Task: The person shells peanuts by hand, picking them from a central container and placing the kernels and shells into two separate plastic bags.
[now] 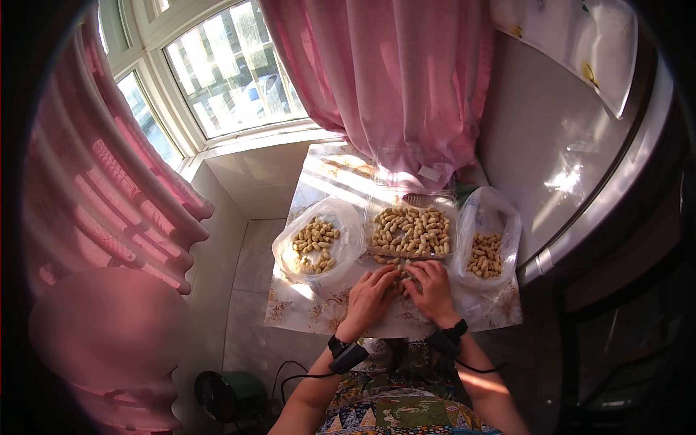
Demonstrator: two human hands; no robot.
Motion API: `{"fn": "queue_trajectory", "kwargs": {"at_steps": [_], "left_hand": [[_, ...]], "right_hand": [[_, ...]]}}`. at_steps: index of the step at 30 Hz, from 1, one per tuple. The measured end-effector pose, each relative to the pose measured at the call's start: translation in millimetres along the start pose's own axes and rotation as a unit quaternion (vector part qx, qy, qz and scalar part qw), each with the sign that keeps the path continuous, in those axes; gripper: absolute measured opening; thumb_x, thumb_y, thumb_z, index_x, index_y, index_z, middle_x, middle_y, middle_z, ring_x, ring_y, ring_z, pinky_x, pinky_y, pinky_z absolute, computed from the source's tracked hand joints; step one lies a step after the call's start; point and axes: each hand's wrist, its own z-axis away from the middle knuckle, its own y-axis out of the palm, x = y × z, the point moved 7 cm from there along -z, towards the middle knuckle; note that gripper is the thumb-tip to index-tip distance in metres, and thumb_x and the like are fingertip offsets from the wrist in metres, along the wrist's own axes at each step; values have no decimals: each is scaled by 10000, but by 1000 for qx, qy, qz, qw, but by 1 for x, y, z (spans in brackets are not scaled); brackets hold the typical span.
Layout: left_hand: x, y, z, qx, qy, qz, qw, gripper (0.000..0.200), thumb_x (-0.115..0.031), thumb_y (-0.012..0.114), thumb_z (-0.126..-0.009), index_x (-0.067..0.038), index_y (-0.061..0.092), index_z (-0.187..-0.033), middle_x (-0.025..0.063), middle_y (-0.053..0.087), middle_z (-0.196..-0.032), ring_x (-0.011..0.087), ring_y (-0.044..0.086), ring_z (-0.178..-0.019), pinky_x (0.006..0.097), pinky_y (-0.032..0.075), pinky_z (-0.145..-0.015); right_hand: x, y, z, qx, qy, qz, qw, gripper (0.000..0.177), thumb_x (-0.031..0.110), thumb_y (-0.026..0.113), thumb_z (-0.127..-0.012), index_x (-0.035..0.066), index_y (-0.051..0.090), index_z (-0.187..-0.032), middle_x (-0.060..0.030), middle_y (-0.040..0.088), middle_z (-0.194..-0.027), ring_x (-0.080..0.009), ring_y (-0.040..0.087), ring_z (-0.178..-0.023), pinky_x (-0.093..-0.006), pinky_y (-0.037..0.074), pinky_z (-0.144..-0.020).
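My left hand (371,293) and my right hand (431,286) meet over the near side of the table, fingers bent and fingertips close together. Between them is a peanut (404,275), partly hidden by the fingers. A few loose peanuts (386,259) lie just beyond, along the front of a clear plastic box (409,255) full of unshelled peanuts. To the left stands an open white plastic bag (344,217) with peanuts in it. Another plastic bag (509,225), also holding peanuts, is open on the right.
A patterned cloth covers the small table (290,308). Pink curtains (391,80) hang behind it and at the left, beside a window (232,72). A pale appliance side (558,138) borders the right. On the floor at lower left sits a dark round object (232,396).
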Motion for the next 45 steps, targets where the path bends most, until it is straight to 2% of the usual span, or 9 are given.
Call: {"fn": "queue_trajectory", "kwargs": {"at_steps": [7, 16, 26, 31, 38, 42, 44, 45], "left_hand": [[1, -1, 0, 4, -7, 23, 1000, 432, -165, 770, -865, -101, 665, -1279, 60, 661, -1345, 338, 646, -1068, 433, 558, -897], [0, -3, -1, 4, -6, 23, 1000, 437, -154, 767, -863, -99, 665, -1284, 56, 662, -1343, 332, 647, -1068, 427, 558, -903], [0, -2, -1, 3, -4, 23, 1000, 444, -143, 767, -857, -98, 663, -1287, 54, 664, -1340, 331, 645, -1059, 422, 556, -904], [-1, -3, -1, 5, -6, 24, 1000, 448, -146, 772, -858, -96, 662, -1289, 56, 663, -1342, 331, 643, -1063, 422, 553, -907], [1, -2, 0, 4, -8, 24, 1000, 449, -155, 780, -859, -92, 659, -1287, 60, 662, -1342, 332, 642, -1075, 424, 551, -909], [3, 0, 1, 1, -6, 28, 1000, 453, -159, 790, -857, -99, 657, -1286, 73, 657, -1350, 337, 645, -1081, 435, 551, -910], [2, -7, 2, -68, 2, 58, 996, 402, -133, 807, -844, -97, 689, -1226, 95, 677, -1298, 340, 664, -1035, 433, 562, -869], [2, -5, 3, -67, 2, 58, 996, 402, -133, 807, -844, -97, 689, -1226, 95, 677, -1298, 340, 664, -1035, 433, 562, -869]], "right_hand": [[-2, -3, 1, -1, 11, -13, 1000, 284, 263, 736, -941, 100, 768, -1172, -94, 680, -1188, -301, 586, -1184, -442, 465, -1026], [-1, 0, 1, 4, 9, 5, 1000, 311, 286, 729, -945, 115, 766, -1202, -91, 671, -1250, -302, 569, -1226, -449, 435, -1058], [2, -2, 0, -6, 9, 13, 1000, 331, 274, 725, -943, 105, 749, -1227, -87, 673, -1244, -297, 578, -1212, -443, 434, -1061], [-1, -5, 1, -30, 15, -23, 999, 269, 239, 730, -936, 94, 759, -1161, -76, 684, -1158, -289, 604, -1142, -436, 450, -1029], [5, -9, -1, -31, -4, 10, 999, 231, 212, 739, -926, 78, 758, -1113, -68, 684, -1135, -293, 611, -1114, -437, 470, -985], [0, -10, 1, -48, 12, -27, 998, 175, 171, 756, -896, 73, 739, -1040, -70, 682, -1106, -303, 621, -1077, -436, 476, -965], [0, -11, 1, -53, 16, -30, 998, 155, 155, 761, -884, 71, 729, -1011, -71, 682, -1092, -306, 623, -1063, -436, 477, -958], [2, -13, 0, -60, 22, -26, 998, 146, 143, 764, -875, 73, 721, -996, -71, 681, -1072, -309, 624, -1054, -437, 479, -952]]}}
